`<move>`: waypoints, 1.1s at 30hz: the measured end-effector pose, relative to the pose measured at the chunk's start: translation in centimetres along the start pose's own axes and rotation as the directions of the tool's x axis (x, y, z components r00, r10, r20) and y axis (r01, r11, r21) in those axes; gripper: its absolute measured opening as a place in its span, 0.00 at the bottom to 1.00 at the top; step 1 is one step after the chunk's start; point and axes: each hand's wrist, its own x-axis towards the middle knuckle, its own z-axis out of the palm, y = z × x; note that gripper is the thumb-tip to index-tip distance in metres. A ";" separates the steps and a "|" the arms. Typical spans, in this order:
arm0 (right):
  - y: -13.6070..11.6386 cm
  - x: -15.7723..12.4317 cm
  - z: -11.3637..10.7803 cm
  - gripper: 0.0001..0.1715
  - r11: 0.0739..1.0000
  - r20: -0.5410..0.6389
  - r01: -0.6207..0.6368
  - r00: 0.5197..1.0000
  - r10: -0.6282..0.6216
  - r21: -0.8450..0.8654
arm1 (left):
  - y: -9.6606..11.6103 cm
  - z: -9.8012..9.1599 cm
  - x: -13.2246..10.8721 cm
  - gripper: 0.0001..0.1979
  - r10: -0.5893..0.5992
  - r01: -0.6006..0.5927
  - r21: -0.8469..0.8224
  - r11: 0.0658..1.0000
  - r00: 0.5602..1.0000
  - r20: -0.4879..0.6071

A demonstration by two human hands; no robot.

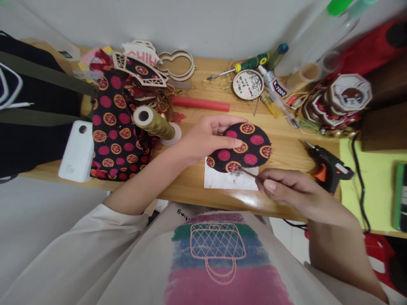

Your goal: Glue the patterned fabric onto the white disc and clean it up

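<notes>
A round disc covered in black cloth with pink and orange dots (pixel 251 149) lies on a white sheet of paper (pixel 222 180) near the table's front edge. My left hand (pixel 206 137) rests on the disc's left side, fingers stretched over it and pressing it down. My right hand (pixel 286 186) pinches a thin metal tool (pixel 249 173) whose tip touches the disc's lower edge.
A larger piece of the same dotted cloth (pixel 112 135) and a spool of gold thread (pixel 154 123) lie to the left. A black glue gun (pixel 327 165) sits at the right. A glue tube (pixel 275 87), screwdriver (pixel 244 65), red stick (pixel 200 103) and wooden cutouts (pixel 178 63) crowd the wooden table's (pixel 190 186) back.
</notes>
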 end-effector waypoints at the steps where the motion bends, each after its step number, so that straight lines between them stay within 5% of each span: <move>1: 0.0 0.0 0.0 0.22 1.000 0.001 -0.002 1.000 0.002 -0.001 | 0.0 0.0 0.0 0.21 0.001 -0.001 0.004 1.000 1.000 -0.001; 33: -0.5 0.3 -0.5 0.18 0.978 -0.020 0.052 0.998 -0.057 -0.202 | 0.4 0.0 -0.3 0.25 0.097 -0.104 0.124 0.987 0.993 0.063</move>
